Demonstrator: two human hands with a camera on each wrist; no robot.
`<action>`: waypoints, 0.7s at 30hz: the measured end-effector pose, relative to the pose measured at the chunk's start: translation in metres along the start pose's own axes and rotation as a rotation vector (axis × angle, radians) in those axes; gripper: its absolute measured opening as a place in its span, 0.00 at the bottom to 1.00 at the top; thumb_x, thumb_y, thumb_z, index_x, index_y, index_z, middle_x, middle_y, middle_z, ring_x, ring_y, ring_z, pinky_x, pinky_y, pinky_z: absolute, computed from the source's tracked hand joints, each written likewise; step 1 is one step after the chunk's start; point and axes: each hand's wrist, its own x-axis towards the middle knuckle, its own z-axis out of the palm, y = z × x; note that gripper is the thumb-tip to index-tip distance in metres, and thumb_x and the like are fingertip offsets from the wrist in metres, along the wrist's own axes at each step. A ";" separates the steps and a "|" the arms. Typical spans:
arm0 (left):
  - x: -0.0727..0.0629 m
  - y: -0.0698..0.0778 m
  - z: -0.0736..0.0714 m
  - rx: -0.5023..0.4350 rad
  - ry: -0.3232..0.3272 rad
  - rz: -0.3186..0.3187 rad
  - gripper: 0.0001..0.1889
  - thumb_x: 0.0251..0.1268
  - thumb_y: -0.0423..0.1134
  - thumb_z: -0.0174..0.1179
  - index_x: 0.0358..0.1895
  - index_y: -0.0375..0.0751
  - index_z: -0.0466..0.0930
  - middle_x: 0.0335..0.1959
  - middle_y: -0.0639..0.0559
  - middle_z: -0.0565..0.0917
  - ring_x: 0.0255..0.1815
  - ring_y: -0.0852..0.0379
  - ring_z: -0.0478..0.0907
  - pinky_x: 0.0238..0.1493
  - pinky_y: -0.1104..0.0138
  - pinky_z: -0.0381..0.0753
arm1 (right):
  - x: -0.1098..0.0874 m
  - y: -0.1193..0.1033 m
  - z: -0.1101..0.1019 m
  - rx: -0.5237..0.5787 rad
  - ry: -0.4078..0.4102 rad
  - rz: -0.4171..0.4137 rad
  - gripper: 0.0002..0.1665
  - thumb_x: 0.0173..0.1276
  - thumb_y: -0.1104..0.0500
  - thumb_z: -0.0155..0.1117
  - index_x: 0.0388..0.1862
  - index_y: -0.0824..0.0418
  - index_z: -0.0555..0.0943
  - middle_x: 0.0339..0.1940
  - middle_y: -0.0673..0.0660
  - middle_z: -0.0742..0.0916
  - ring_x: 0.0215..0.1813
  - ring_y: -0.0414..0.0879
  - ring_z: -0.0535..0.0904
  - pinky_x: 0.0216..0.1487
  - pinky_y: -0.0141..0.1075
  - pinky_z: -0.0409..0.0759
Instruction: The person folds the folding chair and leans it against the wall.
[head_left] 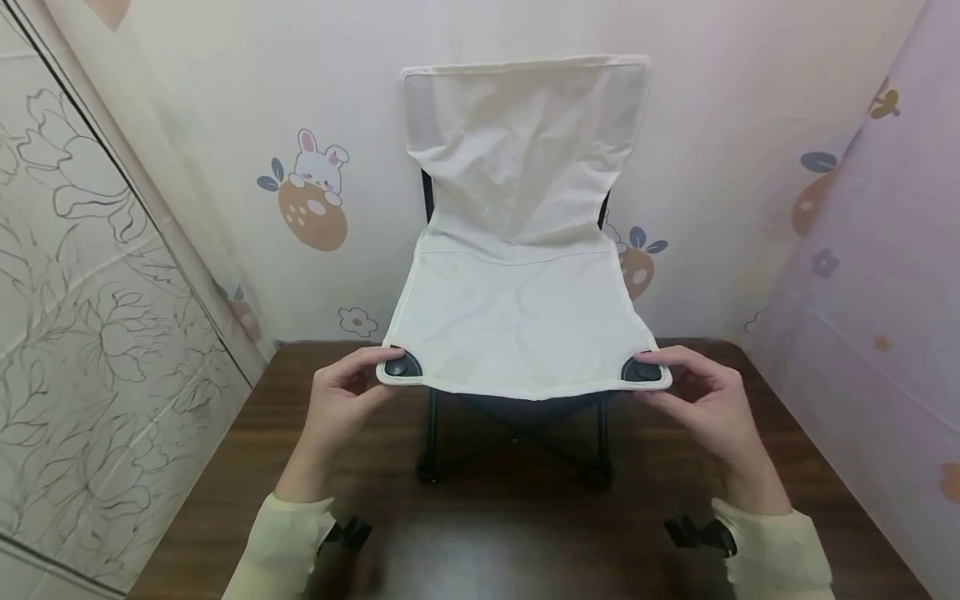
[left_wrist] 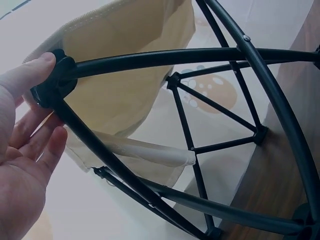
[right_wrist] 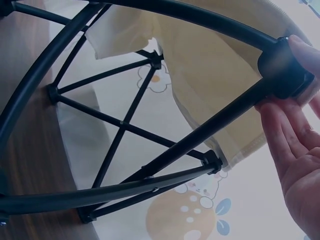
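An unfolded folding camp chair [head_left: 517,312] with a cream fabric seat and backrest stands facing me on the brown surface. Its black tube frame [left_wrist: 160,57] crosses in X shapes beneath the fabric. My left hand [head_left: 345,387] grips the front left seat corner, fingers over the black corner patch and thumb at the edge. The right hand [head_left: 701,392] holds the opposite front corner in the same way. In the wrist views, a black plastic joint [right_wrist: 285,67] sits under each corner, with fingertips on it.
The dark wood-grain surface [head_left: 495,533] extends toward me under the chair. Behind stands a pale curtain [head_left: 225,100] with rabbit and carrot prints, and a flower-line panel [head_left: 97,333] closes off the left side. Patterned fabric [head_left: 885,292] hangs at the right.
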 end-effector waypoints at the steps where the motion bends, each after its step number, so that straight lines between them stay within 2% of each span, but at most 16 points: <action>1: -0.001 -0.001 0.000 -0.010 -0.002 0.007 0.22 0.60 0.12 0.70 0.58 0.24 0.86 0.57 0.46 0.91 0.51 0.55 0.87 0.48 0.69 0.89 | -0.001 0.000 0.001 0.007 -0.005 0.000 0.31 0.54 0.92 0.69 0.58 0.80 0.84 0.56 0.60 0.91 0.44 0.46 0.85 0.39 0.27 0.86; 8: -0.008 -0.001 0.000 -0.025 0.000 0.016 0.21 0.61 0.13 0.71 0.58 0.22 0.86 0.56 0.45 0.91 0.50 0.57 0.86 0.43 0.70 0.88 | -0.003 -0.004 0.006 -0.046 -0.012 0.018 0.32 0.54 0.91 0.71 0.59 0.79 0.84 0.55 0.59 0.91 0.45 0.45 0.85 0.39 0.28 0.87; 15: -0.005 0.000 0.002 0.007 0.017 0.004 0.20 0.63 0.16 0.72 0.59 0.24 0.86 0.56 0.46 0.90 0.47 0.57 0.85 0.38 0.73 0.85 | 0.001 -0.008 0.007 -0.080 -0.009 0.022 0.31 0.55 0.90 0.71 0.59 0.79 0.84 0.54 0.59 0.91 0.45 0.45 0.85 0.42 0.28 0.86; 21: 0.001 0.002 0.004 -0.036 0.009 0.021 0.21 0.62 0.12 0.69 0.59 0.22 0.85 0.55 0.45 0.90 0.48 0.57 0.86 0.45 0.69 0.89 | 0.004 -0.011 0.005 -0.066 0.003 0.021 0.30 0.56 0.90 0.71 0.59 0.80 0.83 0.53 0.59 0.91 0.43 0.44 0.85 0.40 0.27 0.86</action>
